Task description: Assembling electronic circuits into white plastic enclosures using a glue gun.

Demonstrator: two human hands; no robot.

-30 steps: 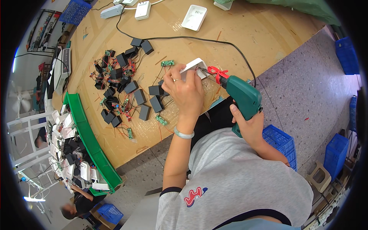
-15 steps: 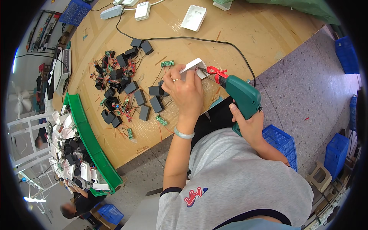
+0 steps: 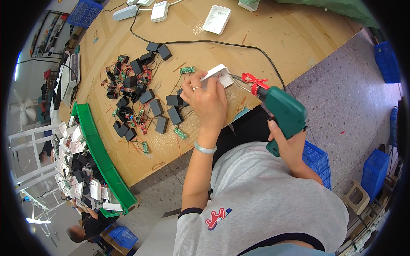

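My left hand point(image 3: 208, 101) is closed on a white plastic case point(image 3: 224, 73), holding it tilted over the table with its inside showing. A short reddish wire is visible inside the case. In my right hand point(image 3: 291, 145) is a green soldering gun point(image 3: 285, 112), its front wrapped with red ribbon. The metal tip of the gun points at the right side of the case, just off its rim. Left of my left hand lie black boxes point(image 3: 174, 115) on wires and a small green circuit board point(image 3: 187, 70).
A heap of black boxes with red wires point(image 3: 130, 81) covers the table's left part. A green tray point(image 3: 96, 158) of white cases stands at the left edge. A black cable point(image 3: 205, 42) crosses the table. Another white case point(image 3: 217, 19) lies farther back. A person point(image 3: 87, 224) is at lower left.
My right hand has moved right and slightly down with the soldering gun, drawing its tip out of the white case. My left hand and the case have stayed nearly still.
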